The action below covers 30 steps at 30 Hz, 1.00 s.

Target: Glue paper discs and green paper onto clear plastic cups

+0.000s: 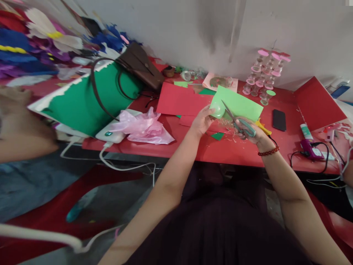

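Note:
My left hand (204, 119) is closed at the edge of a clear round plastic piece (218, 110), which looks like a small cup. Behind that piece is a light green paper sheet (242, 105); whether my fingers also grip the sheet, I cannot tell. In my right hand (252, 130) is a pair of scissors with grey-green handles (246, 127). Their blades point up and left, across the green sheet and close to the plastic piece. Red paper (182, 99) and small scraps (217, 136) lie around my hands on the red table (228, 152).
Stacked clear cups with pink discs (259, 73) stand by the wall. A phone (279, 120), glue stick (306, 131) and purple device (311, 149) are at right. To the left are a pink plastic bag (146, 129), white power bank (113, 134), brown handbag (142, 66) and another person's arm (24, 129).

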Tool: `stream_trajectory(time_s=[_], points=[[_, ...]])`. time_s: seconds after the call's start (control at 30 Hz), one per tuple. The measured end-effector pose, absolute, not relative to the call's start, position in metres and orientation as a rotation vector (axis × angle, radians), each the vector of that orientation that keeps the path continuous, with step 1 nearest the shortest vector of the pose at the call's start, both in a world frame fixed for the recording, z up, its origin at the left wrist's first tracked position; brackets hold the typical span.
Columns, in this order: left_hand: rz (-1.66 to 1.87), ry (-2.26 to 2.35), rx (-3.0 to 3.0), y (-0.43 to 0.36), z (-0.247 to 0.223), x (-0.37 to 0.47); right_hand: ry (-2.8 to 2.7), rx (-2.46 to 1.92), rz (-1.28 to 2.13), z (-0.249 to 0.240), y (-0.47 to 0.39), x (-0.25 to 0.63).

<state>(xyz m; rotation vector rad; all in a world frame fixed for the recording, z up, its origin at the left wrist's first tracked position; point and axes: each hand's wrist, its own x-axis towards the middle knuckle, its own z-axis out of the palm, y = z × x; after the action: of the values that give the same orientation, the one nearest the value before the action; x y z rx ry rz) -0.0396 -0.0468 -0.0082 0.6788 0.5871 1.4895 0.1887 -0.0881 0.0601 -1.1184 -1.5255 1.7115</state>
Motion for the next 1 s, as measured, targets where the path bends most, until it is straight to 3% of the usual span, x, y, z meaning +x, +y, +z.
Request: stream_trajectory(time_s=[1.0], points=[[1.41,0.512,0.773,-0.05,-0.005,-0.042,-1.648,-1.202,1.484,0.068,-0.084,0.19]])
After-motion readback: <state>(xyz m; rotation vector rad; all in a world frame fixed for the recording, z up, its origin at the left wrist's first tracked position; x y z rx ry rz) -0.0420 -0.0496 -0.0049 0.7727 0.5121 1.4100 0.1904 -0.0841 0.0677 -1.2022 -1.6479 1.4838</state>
